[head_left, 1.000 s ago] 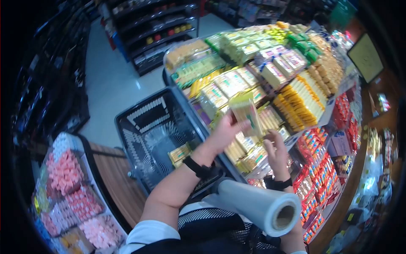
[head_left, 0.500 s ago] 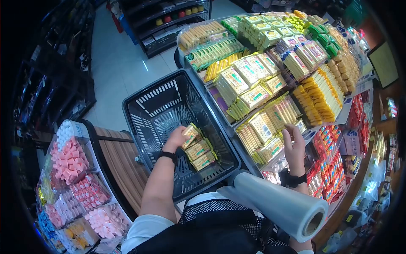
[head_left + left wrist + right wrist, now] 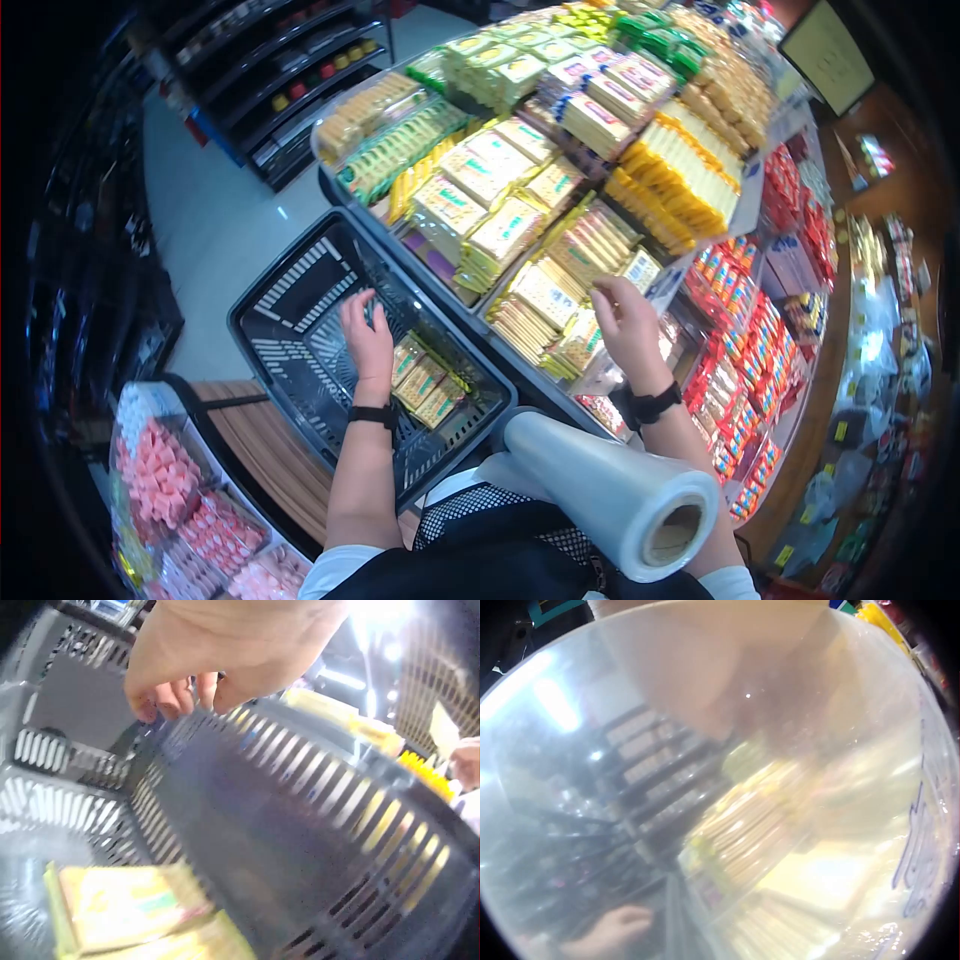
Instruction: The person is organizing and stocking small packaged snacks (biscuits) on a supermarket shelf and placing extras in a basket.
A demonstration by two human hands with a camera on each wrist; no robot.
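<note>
Hovering over the slotted plastic basket (image 3: 290, 335), the left hand (image 3: 368, 338) has loosely parted fingers, just left of glossy rectangular packets (image 3: 425, 385) inside. Rightward, the right hand (image 3: 630, 325) loosely bends its fingers near the counter's (image 3: 545, 382) film-wrapped packs (image 3: 545, 290).

left hand (image 3: 368, 345): above basket (image 3: 300, 350) | right hand (image 3: 630, 325): near snack packs (image 3: 545, 292) | plastic roll (image 3: 600, 485): below
</note>
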